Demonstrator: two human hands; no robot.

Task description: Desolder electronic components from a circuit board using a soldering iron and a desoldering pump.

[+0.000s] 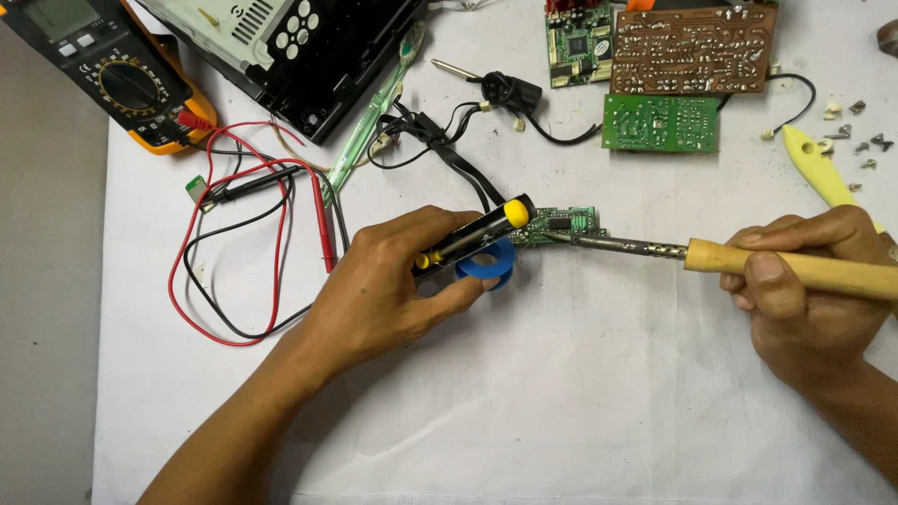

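A person's right hand (809,299) is wrapped firmly around the wooden handle of a soldering iron (711,257), its metal tip resting on a small green circuit board (566,224) at the middle of a white-covered workbench (561,393). The left hand (393,281) is closed on a black tool with a yellow cap (482,232), which looks like a desoldering pump, and bears on a blue roll of tape (494,266) just beside the board. The board appears light, thin and stiff, its traces and fine components fragile; it is best held by its bare edges, away from the heated joint. The iron looks safe to grip only by the wood, since the metal shaft is likely hot. Black wires (440,140) trail from the board towards a dark device casing (318,56). A yellow multimeter (112,75) with red and black leads (234,234) lies at far left; further circuit boards (673,84), loose screws (861,140) and a yellow plastic pry tool (818,164) lie beyond.
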